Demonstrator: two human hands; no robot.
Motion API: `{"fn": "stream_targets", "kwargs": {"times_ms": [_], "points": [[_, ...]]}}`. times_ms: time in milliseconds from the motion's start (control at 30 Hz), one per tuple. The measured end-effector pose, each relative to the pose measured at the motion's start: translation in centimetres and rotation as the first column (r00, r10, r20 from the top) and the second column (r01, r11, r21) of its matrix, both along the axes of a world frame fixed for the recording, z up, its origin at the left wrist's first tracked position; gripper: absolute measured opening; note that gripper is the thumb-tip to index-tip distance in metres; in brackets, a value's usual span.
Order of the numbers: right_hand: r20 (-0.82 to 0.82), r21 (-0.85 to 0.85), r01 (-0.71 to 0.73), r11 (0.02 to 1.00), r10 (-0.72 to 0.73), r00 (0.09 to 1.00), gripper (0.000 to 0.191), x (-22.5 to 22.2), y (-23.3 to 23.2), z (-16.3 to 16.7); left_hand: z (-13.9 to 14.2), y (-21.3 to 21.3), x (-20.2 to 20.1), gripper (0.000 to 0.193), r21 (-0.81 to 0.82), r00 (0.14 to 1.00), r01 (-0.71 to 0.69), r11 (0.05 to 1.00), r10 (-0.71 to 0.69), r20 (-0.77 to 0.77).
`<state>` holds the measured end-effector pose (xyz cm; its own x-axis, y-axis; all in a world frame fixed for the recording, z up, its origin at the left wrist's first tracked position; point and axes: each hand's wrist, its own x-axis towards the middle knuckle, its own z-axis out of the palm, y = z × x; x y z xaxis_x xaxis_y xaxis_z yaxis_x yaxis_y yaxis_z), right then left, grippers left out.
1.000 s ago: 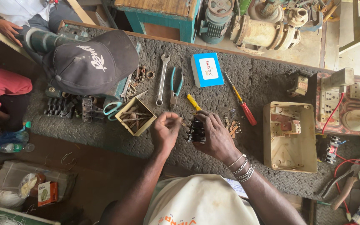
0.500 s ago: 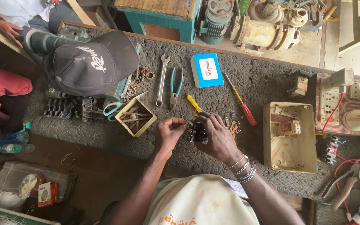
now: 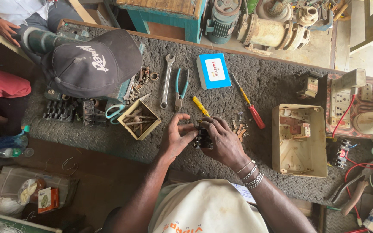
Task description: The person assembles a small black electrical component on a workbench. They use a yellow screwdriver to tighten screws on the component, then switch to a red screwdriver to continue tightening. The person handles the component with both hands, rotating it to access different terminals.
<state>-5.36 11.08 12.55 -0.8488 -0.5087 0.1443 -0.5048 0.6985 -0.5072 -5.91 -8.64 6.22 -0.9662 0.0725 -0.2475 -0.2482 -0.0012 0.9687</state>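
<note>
My left hand [image 3: 175,139] and my right hand [image 3: 223,141] meet over a small black electrical part [image 3: 203,140] on the grey woven mat [image 3: 273,86]. Both hands grip the black part, the left from the left side, the right over its top and right side. A yellow-handled screwdriver [image 3: 200,106] lies just beyond my fingers. Small metal bits [image 3: 239,128] lie right of my right hand. A small open box of screws and rods [image 3: 139,119] stands left of my left hand.
Beyond lie a spanner [image 3: 166,80], blue-handled pliers [image 3: 181,88], a blue box [image 3: 213,70] and a red-handled screwdriver [image 3: 250,108]. A beige switch housing [image 3: 299,141] sits at right. A person in a black cap [image 3: 92,63] leans over the mat at left.
My left hand has moved right and closed onto the black part, joining my right hand. The part stays in the same place.
</note>
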Motion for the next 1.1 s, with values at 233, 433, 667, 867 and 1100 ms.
{"fn": "stream_targets", "kwargs": {"times_ms": [233, 433, 667, 867, 1100], "points": [[-0.010, -0.015, 0.009, 1.000, -0.010, 1.000, 0.080, -0.1, -0.1, 0.4, -0.2, -0.1, 0.3, 0.072, 0.032, 0.998, 0.048, 0.998, -0.049, 0.028], [-0.011, 0.013, 0.017, 1.000, -0.016, 1.000, 0.080, -0.2, -0.2, 0.5, -1.0, 0.9, 0.7, 0.075, 0.081, 0.999, -0.011, 0.997, 0.007, 0.046], [-0.024, -0.002, -0.028, 1.000, 0.028, 0.999, 0.086, 0.1, 0.4, 0.1, -3.1, 1.4, 1.3, 0.068, 0.105, 0.993, -0.095, 0.990, 0.086, 0.083], [0.046, -0.219, 0.339, 0.915, -0.338, 0.940, 0.036, -1.8, 6.5, -1.1, -5.5, 1.7, 1.7, 0.059, 0.258, 0.958, -0.274, 0.926, 0.239, 0.161], [-0.103, 0.080, 0.304, 0.949, -0.296, 0.950, 0.014, -1.9, 8.3, -3.4, -4.8, 2.3, 1.7, 0.052, 0.306, 0.934, -0.308, 0.901, 0.223, 0.281]]}}
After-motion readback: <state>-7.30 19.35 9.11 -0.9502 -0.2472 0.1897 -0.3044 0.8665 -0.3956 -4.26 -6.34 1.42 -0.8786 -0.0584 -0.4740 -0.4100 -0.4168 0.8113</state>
